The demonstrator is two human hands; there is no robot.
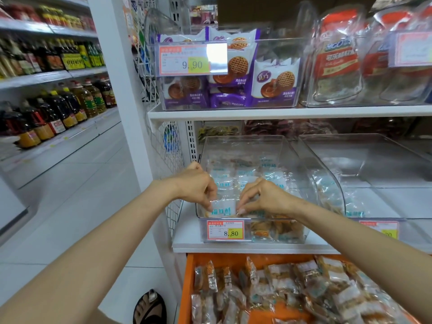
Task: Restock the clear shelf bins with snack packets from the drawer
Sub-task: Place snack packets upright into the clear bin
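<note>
left hand (196, 188), right hand (264, 197) pinch packet (224, 206); drawer (189, 277) cropped

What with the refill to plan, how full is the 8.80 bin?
Partly full: packets lie in a low layer across the bin, well under its rim; the upper walls stand bare.

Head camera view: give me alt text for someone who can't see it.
The left hand and right hand pinch a snack packet at the front of a clear shelf bin. Below, an open orange drawer holds more packets.
</note>
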